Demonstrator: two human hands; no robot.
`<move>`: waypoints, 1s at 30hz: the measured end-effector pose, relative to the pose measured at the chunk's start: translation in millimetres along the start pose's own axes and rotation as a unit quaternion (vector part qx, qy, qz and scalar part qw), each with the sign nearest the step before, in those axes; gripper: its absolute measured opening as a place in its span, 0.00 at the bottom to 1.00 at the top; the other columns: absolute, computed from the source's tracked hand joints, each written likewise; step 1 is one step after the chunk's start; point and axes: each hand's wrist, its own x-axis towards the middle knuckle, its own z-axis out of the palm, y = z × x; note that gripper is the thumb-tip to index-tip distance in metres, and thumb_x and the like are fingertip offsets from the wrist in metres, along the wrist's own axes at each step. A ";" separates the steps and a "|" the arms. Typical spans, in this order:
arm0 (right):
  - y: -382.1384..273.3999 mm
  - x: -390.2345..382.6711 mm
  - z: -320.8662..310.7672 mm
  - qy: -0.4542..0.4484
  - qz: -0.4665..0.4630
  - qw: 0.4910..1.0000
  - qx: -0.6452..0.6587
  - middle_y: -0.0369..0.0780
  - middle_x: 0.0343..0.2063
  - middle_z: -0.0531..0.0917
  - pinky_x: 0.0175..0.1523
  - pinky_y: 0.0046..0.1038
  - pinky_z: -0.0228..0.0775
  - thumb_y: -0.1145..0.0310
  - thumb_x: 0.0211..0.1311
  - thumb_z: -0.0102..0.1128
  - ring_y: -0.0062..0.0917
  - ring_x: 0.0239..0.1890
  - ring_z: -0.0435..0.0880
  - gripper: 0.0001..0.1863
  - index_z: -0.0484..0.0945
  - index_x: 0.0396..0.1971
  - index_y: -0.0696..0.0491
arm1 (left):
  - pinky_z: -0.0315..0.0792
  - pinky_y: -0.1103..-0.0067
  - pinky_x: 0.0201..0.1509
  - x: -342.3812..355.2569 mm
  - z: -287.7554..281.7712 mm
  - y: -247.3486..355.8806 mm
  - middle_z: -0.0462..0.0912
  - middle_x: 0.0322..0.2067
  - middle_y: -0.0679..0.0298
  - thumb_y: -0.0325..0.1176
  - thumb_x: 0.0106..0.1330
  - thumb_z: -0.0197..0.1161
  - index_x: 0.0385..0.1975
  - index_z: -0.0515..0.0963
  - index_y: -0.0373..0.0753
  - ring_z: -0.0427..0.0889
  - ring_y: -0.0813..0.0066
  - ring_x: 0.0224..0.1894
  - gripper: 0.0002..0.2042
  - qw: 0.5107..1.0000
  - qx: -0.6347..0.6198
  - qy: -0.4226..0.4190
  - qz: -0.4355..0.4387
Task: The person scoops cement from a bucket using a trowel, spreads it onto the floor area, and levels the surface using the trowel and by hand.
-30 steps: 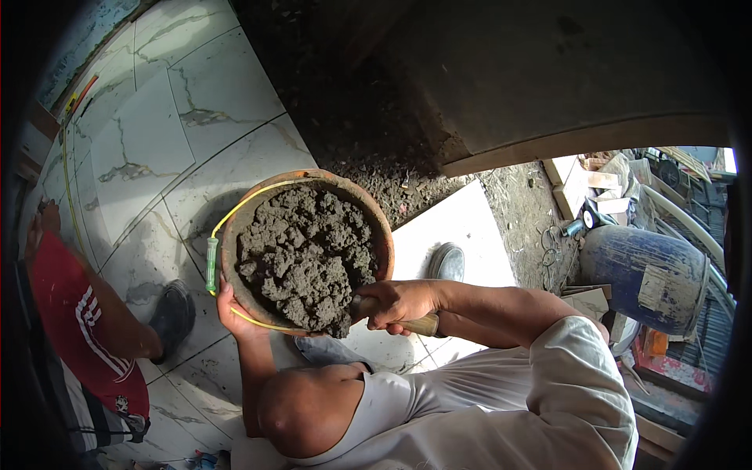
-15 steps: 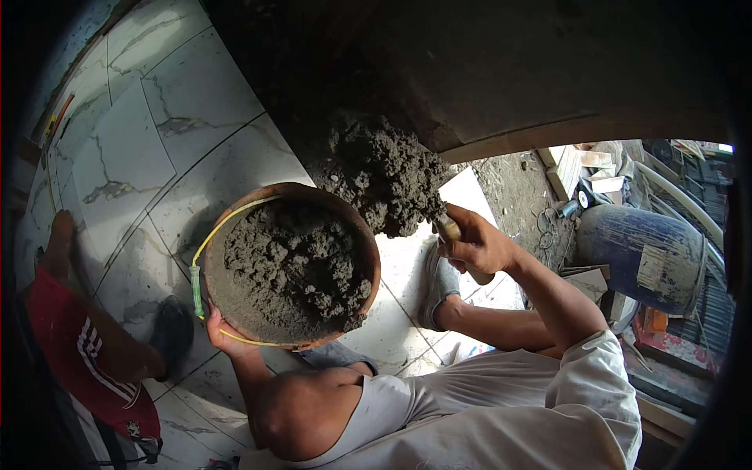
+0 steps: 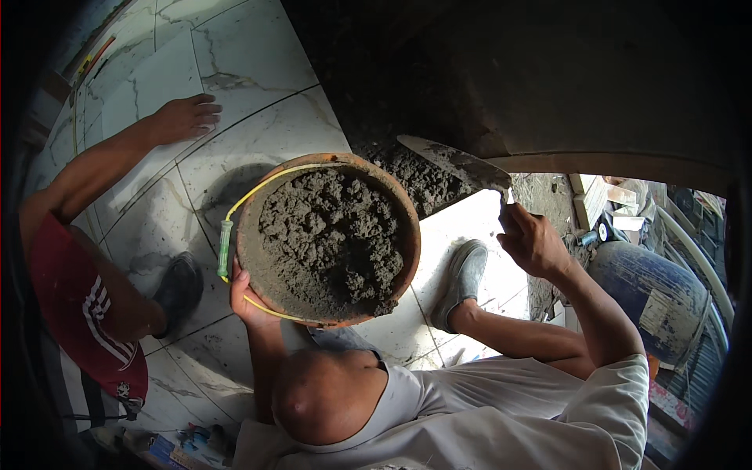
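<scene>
My left hand (image 3: pixel 249 301) grips the near left side of a round, brown-rimmed bucket (image 3: pixel 409 211), beside its yellow wire handle (image 3: pixel 243 202) with a green grip. Lumpy grey mortar (image 3: pixel 325 223) lies inside, with a darker hollow toward the near right. My right hand (image 3: pixel 536 241) is closed around the handle of a pointing trowel (image 3: pixel 462 164), held just beyond the bucket's right side. Its smeared blade points left and carries no large heap. More loose mortar (image 3: pixel 419 182) lies below the blade, beside the white tiles.
At left, another person's hand (image 3: pixel 188 119) rests on a loose-looking tile (image 3: pixel 149 82); their dark shoe (image 3: pixel 178 294) stands near the bucket. A dark panel (image 3: pixel 595 86) overhangs the far right. A blue drum (image 3: pixel 654 294) and scrap boards (image 3: pixel 589 200) lie at right.
The large mortar load has left the trowel, whose blade now shows. My right hand has moved right. The other person's hand has reached forward onto the tile. The whole view has shifted.
</scene>
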 end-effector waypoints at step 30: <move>-59.1 53.8 91.3 -0.228 -0.223 0.941 0.115 0.44 0.27 0.78 0.27 0.30 0.77 0.67 0.59 0.55 0.28 0.21 0.80 0.20 0.65 0.48 0.60 | 0.68 0.67 0.62 19.9 75.4 -11.1 0.73 0.54 0.46 0.32 0.54 0.52 0.61 0.63 0.24 0.75 0.59 0.56 0.31 0.993 0.090 -0.074 0.006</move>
